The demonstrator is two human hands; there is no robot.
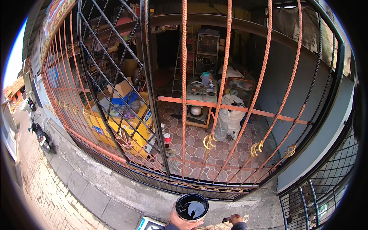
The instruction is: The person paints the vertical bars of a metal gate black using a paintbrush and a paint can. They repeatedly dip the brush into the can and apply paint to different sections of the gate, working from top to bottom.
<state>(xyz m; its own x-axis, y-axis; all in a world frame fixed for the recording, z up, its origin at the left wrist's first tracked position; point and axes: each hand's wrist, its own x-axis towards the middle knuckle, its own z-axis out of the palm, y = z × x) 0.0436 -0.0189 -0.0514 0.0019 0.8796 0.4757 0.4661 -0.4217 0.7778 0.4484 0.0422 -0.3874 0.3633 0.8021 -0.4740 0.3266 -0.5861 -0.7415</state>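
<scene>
The person's left hand (182, 222) was wrapped around a round, black-rimmed can of glossy black liquid (192, 207) at the bottom centre of the frame. That grip was opened only as wide as the can's side and had firm hold of it. I took the can to be kept mouth-up so that nothing would spill, and close to the other hand for easy dipping. Its opening faced up toward the wearer's head, and its long axis ran from mouth to base, roughly upright; the exact tilt I couldn't tell.

Just to the right, near the lower edge, the right hand (236, 219) was closed around a small, dark, flat-ended tool, probably a brush (225, 220). The tool's dark end pointed left, toward the can, its long axis lying nearly crosswise in the frame. Fingers hid most of its handle.

Beyond both hands rose the ribbed, orange-red metal bars (184, 76), across the centre and right, with a curled gold ornament (209, 142) fixed on one. Behind them, mid-frame, stood a green-topped desk (207, 102), and at centre left a big yellow carton (103, 124).
</scene>
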